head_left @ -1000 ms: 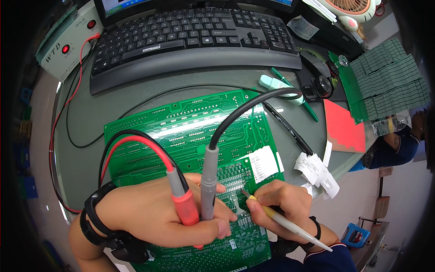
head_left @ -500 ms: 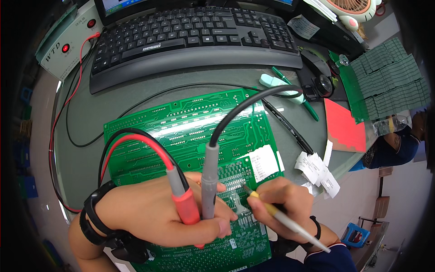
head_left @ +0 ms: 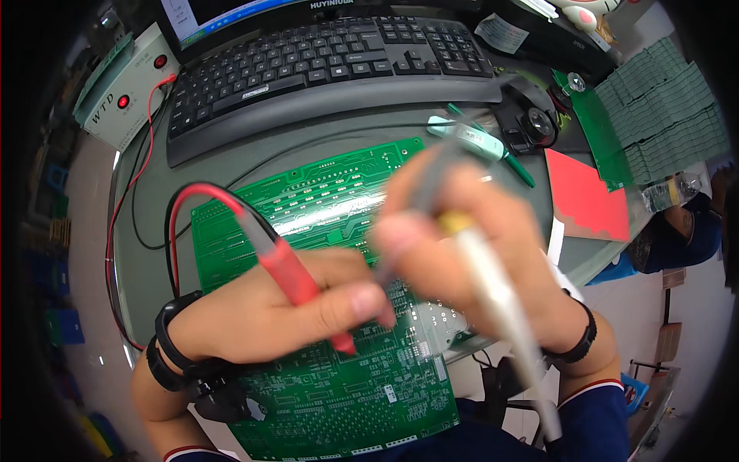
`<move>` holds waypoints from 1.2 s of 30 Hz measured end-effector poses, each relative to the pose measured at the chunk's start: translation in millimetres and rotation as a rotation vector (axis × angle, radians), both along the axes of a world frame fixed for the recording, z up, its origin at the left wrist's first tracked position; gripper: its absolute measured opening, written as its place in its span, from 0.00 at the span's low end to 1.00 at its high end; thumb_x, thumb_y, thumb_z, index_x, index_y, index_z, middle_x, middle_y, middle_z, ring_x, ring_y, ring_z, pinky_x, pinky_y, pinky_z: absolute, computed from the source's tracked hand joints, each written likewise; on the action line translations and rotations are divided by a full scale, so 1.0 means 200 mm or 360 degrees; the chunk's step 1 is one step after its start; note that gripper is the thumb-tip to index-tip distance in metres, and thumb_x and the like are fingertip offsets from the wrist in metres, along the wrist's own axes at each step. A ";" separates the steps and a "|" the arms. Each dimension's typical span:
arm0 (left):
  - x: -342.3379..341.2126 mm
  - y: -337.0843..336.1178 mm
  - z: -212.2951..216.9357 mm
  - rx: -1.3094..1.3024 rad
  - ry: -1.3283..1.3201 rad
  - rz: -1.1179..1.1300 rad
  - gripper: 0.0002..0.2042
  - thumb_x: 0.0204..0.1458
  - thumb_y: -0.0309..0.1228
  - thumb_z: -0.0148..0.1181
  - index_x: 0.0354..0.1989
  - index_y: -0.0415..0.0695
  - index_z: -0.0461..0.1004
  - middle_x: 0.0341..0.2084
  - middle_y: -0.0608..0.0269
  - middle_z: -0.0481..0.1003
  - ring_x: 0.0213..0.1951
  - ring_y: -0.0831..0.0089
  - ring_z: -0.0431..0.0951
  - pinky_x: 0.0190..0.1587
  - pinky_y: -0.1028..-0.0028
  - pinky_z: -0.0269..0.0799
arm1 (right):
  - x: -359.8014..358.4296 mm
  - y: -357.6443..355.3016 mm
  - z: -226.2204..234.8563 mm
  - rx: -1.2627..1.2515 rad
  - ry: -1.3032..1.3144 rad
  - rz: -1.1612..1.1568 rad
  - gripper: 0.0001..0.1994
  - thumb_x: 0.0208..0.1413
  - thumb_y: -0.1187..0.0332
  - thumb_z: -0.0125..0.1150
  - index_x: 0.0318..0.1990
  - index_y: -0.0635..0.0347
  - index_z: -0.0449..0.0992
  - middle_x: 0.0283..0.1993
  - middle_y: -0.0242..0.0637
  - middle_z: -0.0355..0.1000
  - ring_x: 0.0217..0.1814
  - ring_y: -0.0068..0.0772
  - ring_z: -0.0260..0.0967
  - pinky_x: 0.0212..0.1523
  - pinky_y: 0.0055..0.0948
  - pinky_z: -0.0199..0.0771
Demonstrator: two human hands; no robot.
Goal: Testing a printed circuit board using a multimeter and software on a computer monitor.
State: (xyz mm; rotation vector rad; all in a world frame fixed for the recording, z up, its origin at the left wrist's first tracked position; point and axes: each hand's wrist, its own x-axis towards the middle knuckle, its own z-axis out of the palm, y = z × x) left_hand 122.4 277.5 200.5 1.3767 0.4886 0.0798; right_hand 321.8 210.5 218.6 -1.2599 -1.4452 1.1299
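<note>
On the bench, centre-front, lies a green circuit board; its near edge hangs past the bench's front edge toward the person's lap. Left hand rests on the board's mid-left, fingers clenched round a red probe, tip down on the board near the lower middle. Red lead loops up and left from the probe over the board's left edge, w/ a black lead beside it. Right hand is lifted above the board's right half, blurred, grip closed on a grey probe and a pale pen-like tool w/ yellow collar; the tool's tail slants down-right past the wrist.

Edges & room: keyboard lies just behind the board, narrow strip of bare bench between. Grey tester box at back left. Green pen and red card lie right of the board; a stack of small green boards sits at far right. Open bench mostly left of the board, crossed by leads.

Vs. a sec ago: both probes were in the left hand, right hand low at the board's right edge w/ the pale tool. Now the grey probe is in the right hand, raised; only the red one is left in the left.
</note>
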 end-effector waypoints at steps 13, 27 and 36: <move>0.04 0.05 -0.08 -0.0102 0.0002 0.0317 0.10 0.51 0.24 0.63 0.34 0.43 0.64 0.32 0.65 0.70 0.34 0.81 0.72 0.39 0.77 0.73 | 0.24 -0.20 -0.22 -0.0320 0.0323 -0.0371 0.11 0.59 0.68 0.61 0.34 0.59 0.62 0.24 0.28 0.66 0.25 0.14 0.66 0.24 0.16 0.69; 0.04 0.02 -0.06 0.0108 0.0007 0.0261 0.14 0.49 0.22 0.65 0.35 0.44 0.63 0.34 0.64 0.69 0.37 0.83 0.69 0.40 0.80 0.68 | 0.21 -0.20 -0.24 -0.0211 0.0598 -0.0316 0.11 0.58 0.71 0.61 0.36 0.63 0.61 0.32 0.36 0.67 0.34 0.21 0.71 0.37 0.30 0.85; 0.05 0.01 -0.04 0.0162 0.0043 0.0239 0.14 0.50 0.22 0.65 0.36 0.45 0.61 0.36 0.63 0.69 0.37 0.84 0.69 0.37 0.85 0.68 | 0.21 -0.20 -0.24 -0.0153 0.0474 -0.0334 0.12 0.58 0.69 0.62 0.36 0.63 0.62 0.31 0.35 0.67 0.33 0.20 0.71 0.36 0.28 0.84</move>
